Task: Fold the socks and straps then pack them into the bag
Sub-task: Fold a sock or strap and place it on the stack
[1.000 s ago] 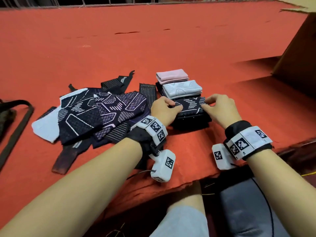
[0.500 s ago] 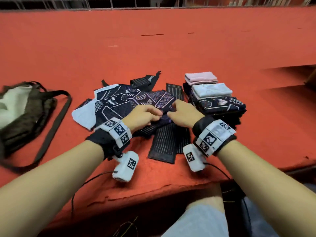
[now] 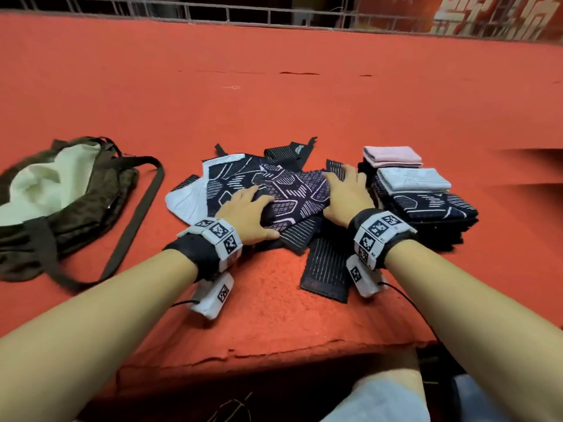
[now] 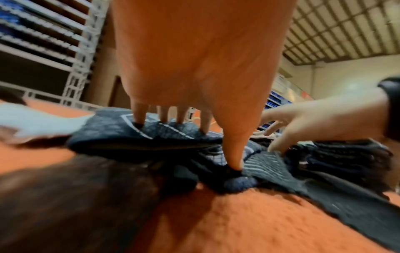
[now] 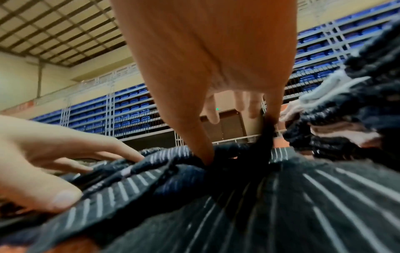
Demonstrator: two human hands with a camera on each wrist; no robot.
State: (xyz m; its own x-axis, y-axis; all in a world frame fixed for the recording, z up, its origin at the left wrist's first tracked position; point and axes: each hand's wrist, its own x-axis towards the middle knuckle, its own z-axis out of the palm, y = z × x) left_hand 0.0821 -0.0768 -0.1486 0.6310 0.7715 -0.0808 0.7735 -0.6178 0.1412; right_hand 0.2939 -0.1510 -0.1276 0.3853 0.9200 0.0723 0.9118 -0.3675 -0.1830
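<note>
Both hands, left hand (image 3: pixel 248 213) and right hand (image 3: pixel 345 196), press flat-fingered on the patterned sock (image 3: pixel 297 193) lying between them.

On the table (image 3: pixel 274 86), the bag (image 3: pixel 61 202) lies at the frame's left, the loose pile of socks (image 3: pixel 292 190) at centre, and the folded stack (image 3: pixel 426 199) just right of it. A strap (image 3: pixel 327 269) sticks out below the pile, toward the lower frame edge.
</note>
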